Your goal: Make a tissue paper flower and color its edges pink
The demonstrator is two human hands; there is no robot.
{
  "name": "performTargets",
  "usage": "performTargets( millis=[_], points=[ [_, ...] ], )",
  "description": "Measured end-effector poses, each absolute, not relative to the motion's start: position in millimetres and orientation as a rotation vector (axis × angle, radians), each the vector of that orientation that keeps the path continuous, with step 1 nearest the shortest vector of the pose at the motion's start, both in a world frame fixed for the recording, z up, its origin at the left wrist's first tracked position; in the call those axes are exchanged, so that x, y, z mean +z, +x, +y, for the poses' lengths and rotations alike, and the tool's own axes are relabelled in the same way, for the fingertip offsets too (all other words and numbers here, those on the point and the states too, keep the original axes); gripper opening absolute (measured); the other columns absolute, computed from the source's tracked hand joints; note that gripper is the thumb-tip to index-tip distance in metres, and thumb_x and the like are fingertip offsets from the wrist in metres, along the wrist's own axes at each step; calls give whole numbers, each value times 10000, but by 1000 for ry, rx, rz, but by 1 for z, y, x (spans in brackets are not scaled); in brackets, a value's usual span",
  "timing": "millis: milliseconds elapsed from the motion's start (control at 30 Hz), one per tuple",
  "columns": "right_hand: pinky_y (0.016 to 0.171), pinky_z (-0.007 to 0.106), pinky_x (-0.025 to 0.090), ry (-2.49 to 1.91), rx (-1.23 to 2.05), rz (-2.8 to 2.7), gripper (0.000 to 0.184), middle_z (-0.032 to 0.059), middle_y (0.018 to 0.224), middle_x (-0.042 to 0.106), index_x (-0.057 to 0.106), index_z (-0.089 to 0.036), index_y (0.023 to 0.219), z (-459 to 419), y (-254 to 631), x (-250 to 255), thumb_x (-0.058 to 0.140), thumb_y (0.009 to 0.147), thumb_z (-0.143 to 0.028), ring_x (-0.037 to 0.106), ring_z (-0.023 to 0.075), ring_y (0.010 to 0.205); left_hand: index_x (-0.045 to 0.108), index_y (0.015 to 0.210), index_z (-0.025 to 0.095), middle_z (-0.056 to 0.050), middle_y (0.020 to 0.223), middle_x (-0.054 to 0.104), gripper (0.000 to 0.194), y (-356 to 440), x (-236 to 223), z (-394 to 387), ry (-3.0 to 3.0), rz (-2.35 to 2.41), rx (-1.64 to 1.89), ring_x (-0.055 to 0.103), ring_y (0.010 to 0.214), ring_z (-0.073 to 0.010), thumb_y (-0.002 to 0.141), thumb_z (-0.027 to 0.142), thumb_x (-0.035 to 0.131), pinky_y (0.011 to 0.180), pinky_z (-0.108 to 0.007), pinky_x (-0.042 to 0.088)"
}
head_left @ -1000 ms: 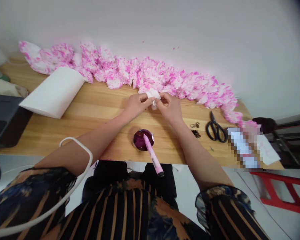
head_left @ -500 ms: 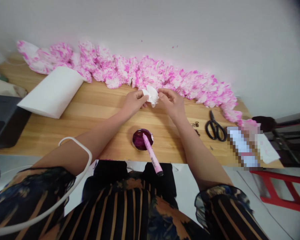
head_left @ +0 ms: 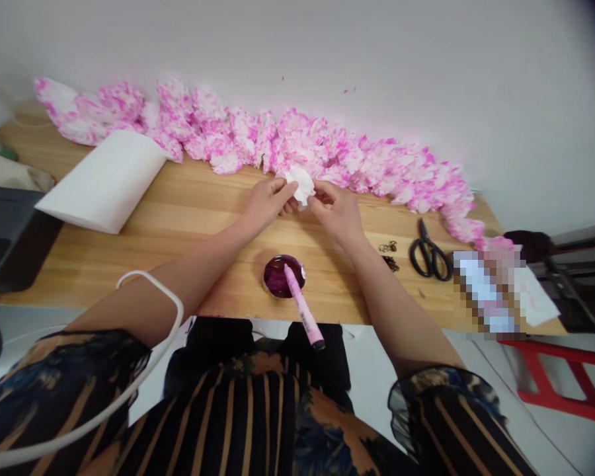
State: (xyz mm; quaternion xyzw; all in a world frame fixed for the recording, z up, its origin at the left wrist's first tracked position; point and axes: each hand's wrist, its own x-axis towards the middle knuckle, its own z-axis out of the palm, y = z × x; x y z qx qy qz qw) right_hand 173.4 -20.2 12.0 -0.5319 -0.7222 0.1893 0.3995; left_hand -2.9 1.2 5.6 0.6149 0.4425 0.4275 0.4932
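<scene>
Between my two hands is a small crumpled white paper flower (head_left: 301, 184), held just in front of the pink-and-white row. My left hand (head_left: 270, 199) pinches its left side between thumb and fingers. From the right, my right hand (head_left: 338, 208) has its thumb and fingers closed on the flower's edge. Below them stands a small round dish (head_left: 276, 277) of dark purple liquid. A pink marker (head_left: 302, 307) leans with its tip end in the dish and its black end out past the table edge.
Many pink-tinged paper flowers (head_left: 297, 142) line the wall. White paper sheets (head_left: 106, 182) lie left, beside a black device (head_left: 10, 238). Right of my hands are small dark rings (head_left: 389, 263), black scissors (head_left: 430, 258) and a blurred phone-like object (head_left: 483, 291). A red stool (head_left: 550, 380) stands below.
My right thumb and fingers have shifted slightly down and left along the paper. The white flower now looks flatter and more spread. The dish and marker stay in place.
</scene>
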Motion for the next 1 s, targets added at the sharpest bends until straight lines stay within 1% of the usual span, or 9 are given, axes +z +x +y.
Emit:
performTargets(
  millis=[100,167,233,367,667,733,833,933,1000],
  points=[
    [887,413,582,-1332,489,-1811,319,28,1056,787,756,-240,1106,-22,171,14,582,838,-240,709,225,923,629,730,160,-47,679,703,433,-2,5,0,1558,1081,1012,621,581,-109,942,537,620,568,-218,498],
    [892,411,582,-1314,494,-1811,307,30,1053,786,759,-240,1098,-22,171,14,595,839,-253,711,224,930,645,718,161,-35,667,699,376,-1,3,1,1607,1121,1004,623,591,-115,909,485,665,578,-221,496],
    [902,410,579,-1294,498,-1801,309,34,1055,785,759,-236,1098,-21,171,13,606,831,-255,711,221,934,659,720,158,-25,667,703,262,-1,2,2,1615,1148,994,621,596,-116,878,365,690,588,-222,492],
    [882,398,579,-1275,546,-1749,319,45,1050,780,754,-216,1119,-16,177,8,597,846,-264,711,209,917,662,755,135,-35,698,717,124,-2,5,3,1473,1069,946,608,572,-96,866,187,645,579,-211,481],
    [878,396,573,-1233,626,-1719,377,59,1108,761,736,-235,1160,-16,180,11,619,912,-493,694,223,970,654,764,119,-36,675,699,134,-3,11,-1,1235,917,991,602,556,-81,887,172,639,547,-186,449],
    [865,394,573,-1255,568,-1798,356,55,1089,765,738,-239,1152,-20,175,14,649,891,-464,687,225,937,650,752,121,-30,663,693,144,-3,11,-1,1260,913,982,605,559,-83,886,173,646,554,-188,453],
    [879,402,570,-1295,495,-1839,303,46,1072,772,742,-240,1137,-23,171,14,629,877,-347,687,226,926,644,752,120,-28,661,692,147,-3,11,-1,1242,914,983,601,553,-79,889,172,642,558,-189,450],
    [890,408,571,-1293,505,-1807,338,48,1066,774,741,-224,1157,-19,174,10,581,861,-254,699,220,925,632,767,120,-31,665,696,138,-4,12,-1,1162,910,988,595,541,-75,894,172,632,552,-188,435],
    [878,407,575,-1296,500,-1774,342,53,1061,776,744,-218,1158,-15,179,7,576,861,-250,704,218,918,617,765,123,-30,657,689,144,-4,13,-1,1117,894,990,594,536,-75,895,182,635,548,-188,425]
  ],
)
